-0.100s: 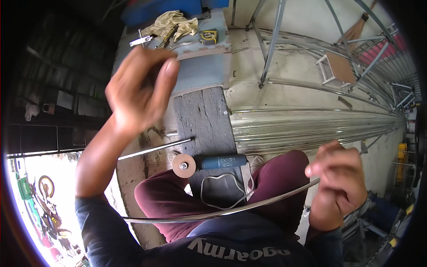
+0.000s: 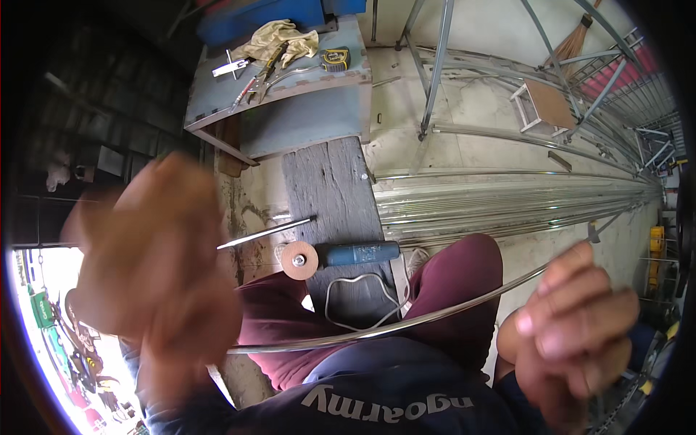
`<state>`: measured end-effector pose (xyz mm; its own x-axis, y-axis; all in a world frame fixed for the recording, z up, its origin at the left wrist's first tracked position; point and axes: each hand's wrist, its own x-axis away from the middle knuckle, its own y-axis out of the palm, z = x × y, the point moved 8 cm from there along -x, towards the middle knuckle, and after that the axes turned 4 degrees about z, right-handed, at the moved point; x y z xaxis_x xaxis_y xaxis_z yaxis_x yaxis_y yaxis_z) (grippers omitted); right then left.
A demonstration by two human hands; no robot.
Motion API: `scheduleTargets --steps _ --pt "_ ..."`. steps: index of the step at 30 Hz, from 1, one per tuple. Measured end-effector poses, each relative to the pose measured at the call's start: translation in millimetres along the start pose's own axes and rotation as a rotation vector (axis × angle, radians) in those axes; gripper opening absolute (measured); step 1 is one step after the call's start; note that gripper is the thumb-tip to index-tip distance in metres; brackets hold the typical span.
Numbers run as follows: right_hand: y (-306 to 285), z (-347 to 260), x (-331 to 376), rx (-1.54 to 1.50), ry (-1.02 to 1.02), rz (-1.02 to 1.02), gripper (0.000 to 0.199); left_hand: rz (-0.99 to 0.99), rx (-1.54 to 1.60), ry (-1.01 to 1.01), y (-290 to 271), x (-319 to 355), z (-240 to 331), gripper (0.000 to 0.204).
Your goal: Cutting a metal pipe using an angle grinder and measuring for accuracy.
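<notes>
Two metal rods lie nearest: one long curved rod (image 2: 377, 330) and one straight rod (image 2: 268, 233). There is one plank (image 2: 326, 174), one angle grinder (image 2: 362, 252) with one disc (image 2: 300, 260), and one grey loop (image 2: 328, 304). One counter (image 2: 322, 85) carries one cloth (image 2: 279, 40), one tape measure (image 2: 335, 59) and one pair of pliers (image 2: 270, 67). Beyond are one stool (image 2: 549, 105) and one broom (image 2: 573, 45). The floor rods (image 2: 493, 210) lie too close together to count.
</notes>
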<state>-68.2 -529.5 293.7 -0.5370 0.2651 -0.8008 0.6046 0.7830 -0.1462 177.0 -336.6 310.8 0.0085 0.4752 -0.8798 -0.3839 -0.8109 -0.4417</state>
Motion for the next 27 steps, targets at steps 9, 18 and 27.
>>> scheduleTargets --steps 9,18,27 --pt "-8 -135 7 -0.079 -0.121 0.072 0.048 0.152 0.170 0.199 -56 -24 173 0.024" --pt "-17 -192 21 -0.129 -0.216 0.020 0.046 0.337 0.314 0.135 -98 -22 230 0.032" --pt "-9 -211 26 -0.071 -0.156 -0.048 0.044 0.389 0.335 0.036 -109 -7 249 0.040"
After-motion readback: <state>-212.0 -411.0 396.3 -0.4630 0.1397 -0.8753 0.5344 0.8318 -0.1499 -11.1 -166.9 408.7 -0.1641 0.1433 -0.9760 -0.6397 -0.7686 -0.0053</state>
